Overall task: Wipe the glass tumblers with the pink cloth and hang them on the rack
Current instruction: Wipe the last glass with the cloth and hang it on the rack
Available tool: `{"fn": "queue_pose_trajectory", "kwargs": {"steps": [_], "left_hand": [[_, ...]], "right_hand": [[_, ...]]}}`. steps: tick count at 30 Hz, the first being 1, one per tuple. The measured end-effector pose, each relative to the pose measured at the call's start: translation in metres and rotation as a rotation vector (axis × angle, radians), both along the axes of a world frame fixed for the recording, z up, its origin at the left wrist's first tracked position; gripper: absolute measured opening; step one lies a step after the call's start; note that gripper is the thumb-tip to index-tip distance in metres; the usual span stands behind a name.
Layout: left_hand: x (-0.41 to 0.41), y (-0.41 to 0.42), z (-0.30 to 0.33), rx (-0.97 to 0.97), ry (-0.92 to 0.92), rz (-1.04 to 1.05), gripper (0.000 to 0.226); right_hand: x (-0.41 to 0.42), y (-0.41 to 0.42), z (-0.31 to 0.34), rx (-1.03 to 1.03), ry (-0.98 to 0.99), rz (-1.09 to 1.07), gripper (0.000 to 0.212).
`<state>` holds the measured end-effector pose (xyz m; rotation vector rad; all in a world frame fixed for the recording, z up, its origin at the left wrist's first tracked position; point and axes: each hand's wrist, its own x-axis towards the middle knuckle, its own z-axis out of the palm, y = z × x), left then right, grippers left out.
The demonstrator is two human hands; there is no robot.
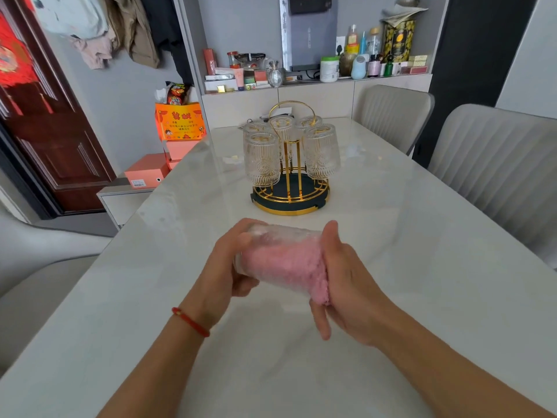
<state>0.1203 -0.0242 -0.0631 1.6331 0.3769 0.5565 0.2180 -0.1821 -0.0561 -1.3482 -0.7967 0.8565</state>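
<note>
While wiping: left hand [232,263] is gripping the tumbler [280,236]; right hand [346,285] fingers are pinching the cloth [283,263].
Tip: keep turning it gently.

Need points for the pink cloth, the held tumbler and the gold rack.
pink cloth [286,262], head view: bunched part seen through the glass.
held tumbler [281,232], head view: clear upper side wall.
gold rack [290,209], head view: front rim of round base.
</note>
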Motion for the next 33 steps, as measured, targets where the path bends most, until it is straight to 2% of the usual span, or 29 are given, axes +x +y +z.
{"fn": "queue_pose_trajectory", "kwargs": {"steps": [1,3,5,6,8,10,13,15,16,18,20,22,23,25,27,29,33], "left_hand": [[-0.001,-0.001,0.004,-0.081,0.067,-0.005,0.047],[0.002,-0.004,0.008,-0.167,0.147,0.074,0.041],[0.007,-0.009,0.006,-0.1,0.114,0.172,0.038],[0.009,-0.011,0.003,-0.043,0.05,0.205,0.036],[0.01,-0.009,-0.002,0.107,-0.091,0.228,0.037],[0.008,-0.003,-0.009,0.218,-0.193,0.229,0.037],[0.008,0.004,-0.014,0.364,-0.288,0.209,0.039],[0.009,0.005,-0.014,0.441,-0.328,0.202,0.04],[0.01,0.005,-0.014,0.45,-0.338,0.211,0.04],[0.011,0.003,-0.012,0.407,-0.317,0.234,0.04],[0.01,0.001,-0.008,0.191,-0.193,0.277,0.04],[0.007,0.002,-0.002,-0.155,-0.007,0.203,0.042],[0.006,0.003,0.0,-0.266,0.072,0.137,0.045],[0.007,0.003,0.001,-0.267,0.199,0.121,0.05],[0.01,-0.002,0.004,-0.215,0.256,0.226,0.042],[0.011,-0.007,0.006,-0.223,0.248,0.314,0.032],[0.016,-0.011,0.003,-0.108,0.105,0.42,0.037]], "right_hand": [[0.0,0.0,0.0,0.021,-0.124,0.002,0.093],[-0.006,0.0,-0.003,0.036,-0.233,0.015,0.078],[-0.014,0.001,-0.005,0.0,-0.224,-0.02,0.077],[-0.017,0.003,-0.008,-0.027,-0.185,-0.04,0.084],[-0.021,0.005,-0.012,-0.077,-0.003,-0.062,0.097],[-0.024,0.005,-0.015,-0.099,0.313,-0.084,0.092],[-0.024,0.009,-0.017,0.072,0.771,-0.087,0.084],[-0.021,0.01,-0.02,0.185,0.919,-0.073,0.083],[-0.019,0.011,-0.021,0.182,0.882,-0.055,0.084],[-0.014,0.011,-0.017,0.077,0.627,-0.015,0.087],[-0.008,0.01,-0.012,0.018,0.242,0.012,0.091],[-0.001,0.009,-0.01,0.037,-0.161,0.028,0.077],[0.002,0.008,-0.012,0.02,-0.323,0.052,0.071],[0.007,0.007,-0.019,-0.05,-0.533,0.122,0.065],[0.008,0.008,-0.022,-0.049,-0.544,0.186,0.056],[0.001,0.009,-0.022,0.017,-0.406,0.185,0.059],[-0.018,0.01,-0.014,0.016,-0.15,-0.076,0.083]]}}
